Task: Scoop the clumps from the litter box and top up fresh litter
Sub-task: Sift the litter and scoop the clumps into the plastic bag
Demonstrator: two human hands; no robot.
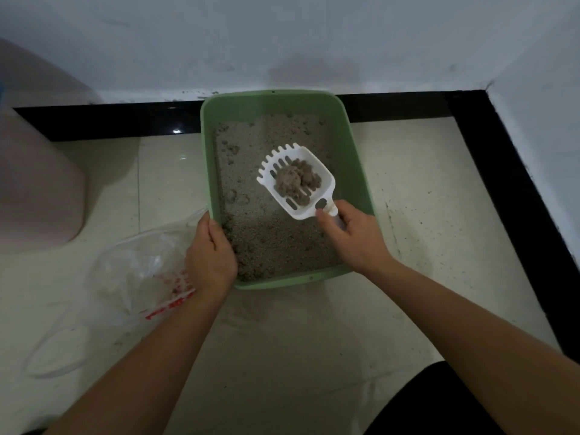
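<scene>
Litter box (354,158), green, sits on the floor under both hands. The right hand (354,237) grips a white scoop (296,183) heaped with clumps (296,180). The left hand (210,255) clasps the near rim. Keep the scoop level while carrying it toward the plastic bag (141,271) beside the left hand.

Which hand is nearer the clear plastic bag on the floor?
Left. The left hand grips the near-left rim of the green litter box, beside the plastic bag. The right hand holds the handle of the white scoop over the box's right side, farther away.

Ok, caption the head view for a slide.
Right hand holds clump-laden scoop over litter box; left hand grips its rim.
</scene>
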